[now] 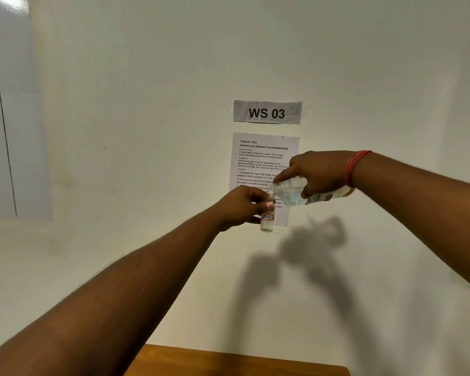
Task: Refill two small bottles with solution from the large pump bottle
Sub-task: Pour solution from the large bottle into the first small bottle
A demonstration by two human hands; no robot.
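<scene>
Fingers of left hand [242, 206] pinch small bottle [267, 222] upright; right hand [319, 173] grips tilted large bottle [296, 194] above it

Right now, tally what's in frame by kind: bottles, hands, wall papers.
Bottles: 2 (large bottle, small bottle)
Hands: 2 (left hand, right hand)
Wall papers: 2 (WS 03 sign, task sheet)
Total: 6

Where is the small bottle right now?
Head view, centre: the left hand holds the small bottle upright before the wall sheet, under the tilted large bottle's mouth.
</scene>
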